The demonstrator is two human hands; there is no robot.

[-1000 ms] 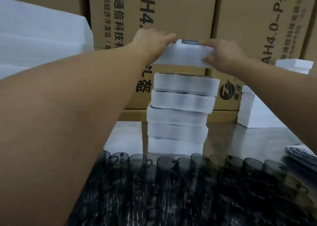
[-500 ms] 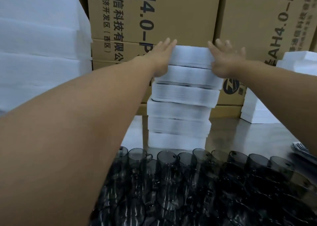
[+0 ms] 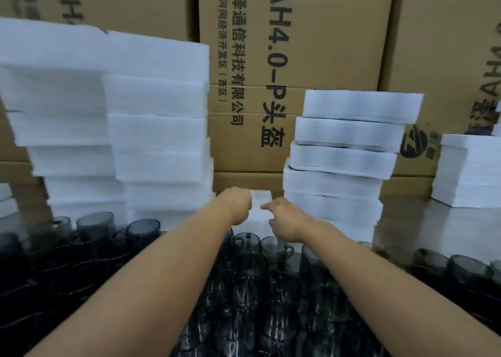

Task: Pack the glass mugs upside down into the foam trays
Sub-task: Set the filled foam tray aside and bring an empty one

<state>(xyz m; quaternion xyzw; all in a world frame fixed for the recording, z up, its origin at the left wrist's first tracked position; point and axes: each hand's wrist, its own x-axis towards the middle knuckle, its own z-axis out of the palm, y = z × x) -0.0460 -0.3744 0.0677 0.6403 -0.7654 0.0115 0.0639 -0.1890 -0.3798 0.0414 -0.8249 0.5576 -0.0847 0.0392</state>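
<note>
White foam tray (image 3: 260, 200) (light, soft, dentable) mid-frame; left hand (image 3: 238, 206) curls on its edge, right hand (image 3: 286, 221) hold unclear. Best lifted by both sides.

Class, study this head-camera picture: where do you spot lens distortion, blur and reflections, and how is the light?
Head view: wide-angle bending makes the left foam stack lean outward and the cardboard boxes bow. Head view: the glass mugs up front are dark and smeared. Head view: the steel table mirrors the foam softly. Head view: light is even, without hard shadows.
</note>
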